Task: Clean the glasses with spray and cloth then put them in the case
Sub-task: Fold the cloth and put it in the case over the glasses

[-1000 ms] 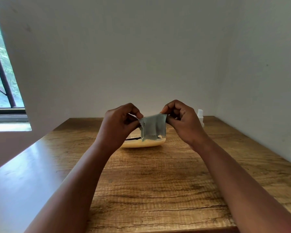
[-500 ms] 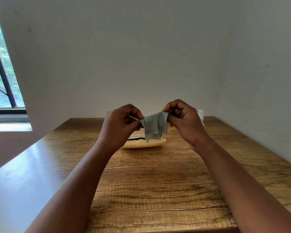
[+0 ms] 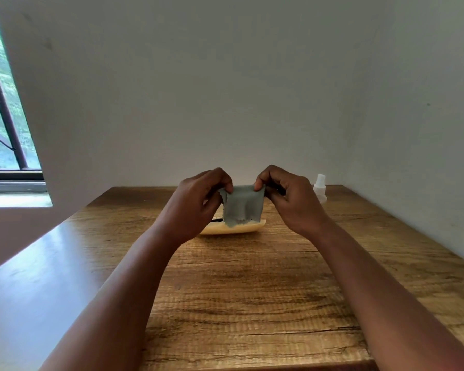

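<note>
Both hands are holding a small grey cloth (image 3: pixel 242 207) up in the air over the far middle of the tabletop (image 3: pixel 252 290). The left hand (image 3: pixel 196 202) is pinching its upper left corner and the right hand (image 3: pixel 287 196) its upper right corner, each grip clamped on the fabric, so the cloth is hanging spread between them.

The step in hand looks like readying the cloth for wiping. Behind it, a pale open case (image 3: pixel 236 228) is lying near the far edge, and a thin dark line at its left, probably an arm of the glasses (image 3: pixel 217 220), is showing; the rest is hidden by the cloth and the left hand, so I cannot tell whether they are lying in the case or beside it.

The next move probably calls for one hand to let go and fetch the glasses or the white spray bottle (image 3: pixel 319 188), which is standing at the far right, partly behind the right hand. Nothing else is blocking the reach.
</note>
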